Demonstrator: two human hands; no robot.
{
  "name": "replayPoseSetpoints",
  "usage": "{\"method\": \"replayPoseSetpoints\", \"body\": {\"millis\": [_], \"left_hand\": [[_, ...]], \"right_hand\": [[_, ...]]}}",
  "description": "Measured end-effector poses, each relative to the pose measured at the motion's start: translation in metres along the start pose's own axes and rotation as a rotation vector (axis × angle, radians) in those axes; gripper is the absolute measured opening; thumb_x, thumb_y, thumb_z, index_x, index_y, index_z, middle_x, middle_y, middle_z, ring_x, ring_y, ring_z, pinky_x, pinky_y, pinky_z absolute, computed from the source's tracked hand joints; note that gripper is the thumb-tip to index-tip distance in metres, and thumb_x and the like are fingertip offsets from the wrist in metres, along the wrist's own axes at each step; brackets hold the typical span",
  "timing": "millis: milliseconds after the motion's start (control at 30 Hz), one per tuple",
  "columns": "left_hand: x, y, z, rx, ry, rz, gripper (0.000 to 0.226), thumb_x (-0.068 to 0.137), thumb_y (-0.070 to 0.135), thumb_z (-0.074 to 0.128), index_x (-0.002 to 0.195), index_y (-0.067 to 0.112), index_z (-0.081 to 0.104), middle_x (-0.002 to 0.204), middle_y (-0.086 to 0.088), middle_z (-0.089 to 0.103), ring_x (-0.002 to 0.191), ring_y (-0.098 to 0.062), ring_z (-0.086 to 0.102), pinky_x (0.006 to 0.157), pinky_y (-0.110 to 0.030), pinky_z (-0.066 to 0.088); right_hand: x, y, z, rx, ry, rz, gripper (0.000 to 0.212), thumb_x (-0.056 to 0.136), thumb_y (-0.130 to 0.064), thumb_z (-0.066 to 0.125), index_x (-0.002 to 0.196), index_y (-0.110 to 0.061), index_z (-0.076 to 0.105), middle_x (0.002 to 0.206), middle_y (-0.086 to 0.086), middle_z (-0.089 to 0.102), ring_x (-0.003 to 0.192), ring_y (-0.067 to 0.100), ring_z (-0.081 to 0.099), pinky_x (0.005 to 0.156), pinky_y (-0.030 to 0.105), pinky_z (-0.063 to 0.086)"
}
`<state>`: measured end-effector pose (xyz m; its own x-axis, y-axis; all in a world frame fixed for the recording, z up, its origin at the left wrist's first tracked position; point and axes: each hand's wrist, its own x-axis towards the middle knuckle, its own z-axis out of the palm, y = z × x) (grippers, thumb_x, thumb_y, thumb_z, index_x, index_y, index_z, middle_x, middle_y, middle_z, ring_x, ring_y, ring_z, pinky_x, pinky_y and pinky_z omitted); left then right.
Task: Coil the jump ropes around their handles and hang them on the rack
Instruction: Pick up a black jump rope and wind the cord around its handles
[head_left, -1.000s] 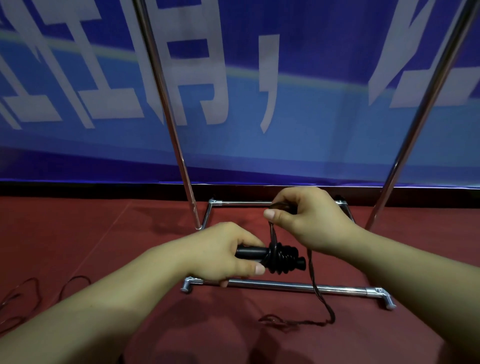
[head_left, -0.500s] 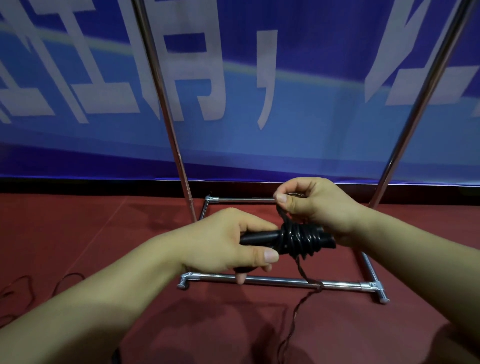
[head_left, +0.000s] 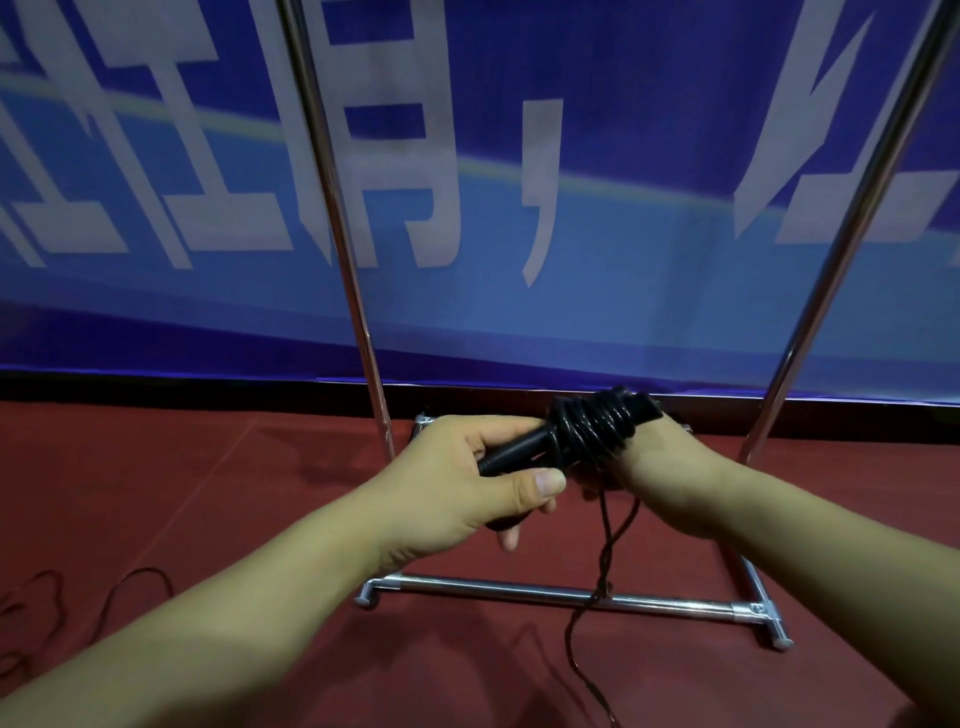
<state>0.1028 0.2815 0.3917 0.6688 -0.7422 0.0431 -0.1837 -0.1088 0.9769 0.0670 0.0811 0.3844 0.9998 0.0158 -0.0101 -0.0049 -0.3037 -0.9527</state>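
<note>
Gripping the black handles (head_left: 511, 451) at centre frame, the left hand (head_left: 467, 483) curls around the bare end while the right hand (head_left: 657, 470) sits behind the coiled jump rope (head_left: 592, 426); its grasp cannot be told. Loose cord (head_left: 605, 566) trails down across the chrome rack (head_left: 519, 592) base bar onto the red floor (head_left: 208, 493), before a blue banner (head_left: 623, 260).

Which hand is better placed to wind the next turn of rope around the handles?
Probably the right hand: it sits under the coil, where the loose rope hangs. The left hand grips the handles.
</note>
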Motion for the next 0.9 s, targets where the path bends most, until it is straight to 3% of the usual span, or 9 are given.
{"method": "replayPoseSetpoints", "body": {"millis": [100,167,367,533,600,733,900], "left_hand": [[0.003,-0.002,-0.003,0.02,0.095,0.008,0.02,0.089,0.01,0.071,0.108,0.017,0.073,0.074,-0.004,0.067,0.051,-0.017,0.058,0.057,-0.023,0.05],[0.006,-0.004,-0.005,0.036,0.147,0.017,0.012,0.089,0.01,0.072,0.1,0.016,0.074,0.074,-0.005,0.068,0.05,-0.017,0.058,0.057,-0.024,0.05],[0.01,-0.01,-0.008,0.049,0.265,-0.017,0.004,0.089,0.012,0.074,0.09,0.01,0.071,0.074,-0.004,0.072,0.051,-0.019,0.059,0.056,-0.025,0.049],[0.012,-0.014,-0.01,0.077,0.402,-0.052,0.013,0.09,0.016,0.074,0.094,0.004,0.07,0.073,-0.003,0.072,0.051,-0.017,0.06,0.058,-0.028,0.051],[0.013,-0.017,-0.011,0.09,0.445,-0.061,0.012,0.09,0.017,0.075,0.093,0.007,0.07,0.074,-0.007,0.073,0.051,-0.017,0.06,0.06,-0.032,0.052],[0.016,-0.023,-0.015,0.137,0.532,-0.076,0.01,0.088,0.02,0.077,0.09,0.013,0.07,0.071,-0.007,0.072,0.05,-0.017,0.061,0.065,-0.041,0.055],[0.015,-0.029,-0.02,0.175,0.594,-0.098,0.013,0.086,0.022,0.08,0.09,0.018,0.068,0.072,-0.014,0.072,0.052,-0.019,0.063,0.072,-0.05,0.059]], "right_hand": [[0.002,0.0,0.006,0.129,-0.038,0.099,0.026,0.099,-0.013,0.053,0.078,-0.019,0.067,0.071,0.007,0.056,0.062,0.015,0.05,0.067,0.036,0.055],[0.003,-0.001,0.009,0.255,-0.029,0.167,0.021,0.1,-0.02,0.055,0.085,-0.017,0.068,0.073,0.008,0.056,0.061,0.016,0.05,0.069,0.04,0.056],[0.003,-0.003,0.008,0.245,-0.103,0.204,0.02,0.099,-0.034,0.055,0.098,-0.016,0.064,0.071,0.004,0.058,0.058,0.013,0.051,0.059,0.031,0.051],[0.001,-0.002,0.011,0.25,-0.145,0.238,0.015,0.1,-0.021,0.057,0.108,-0.013,0.068,0.073,0.003,0.059,0.06,0.011,0.054,0.068,0.039,0.058],[0.001,-0.002,0.013,0.224,-0.159,0.238,0.017,0.1,-0.017,0.058,0.113,-0.016,0.068,0.073,0.002,0.059,0.06,0.011,0.053,0.062,0.035,0.056],[0.002,-0.002,0.015,0.155,-0.15,0.208,0.014,0.099,-0.019,0.059,0.109,-0.012,0.065,0.072,0.002,0.059,0.055,0.013,0.05,0.05,0.026,0.041],[0.002,-0.001,0.013,0.084,-0.133,0.208,0.015,0.098,-0.025,0.062,0.101,-0.012,0.069,0.068,0.0,0.058,0.054,0.013,0.052,0.05,0.026,0.043]]}}
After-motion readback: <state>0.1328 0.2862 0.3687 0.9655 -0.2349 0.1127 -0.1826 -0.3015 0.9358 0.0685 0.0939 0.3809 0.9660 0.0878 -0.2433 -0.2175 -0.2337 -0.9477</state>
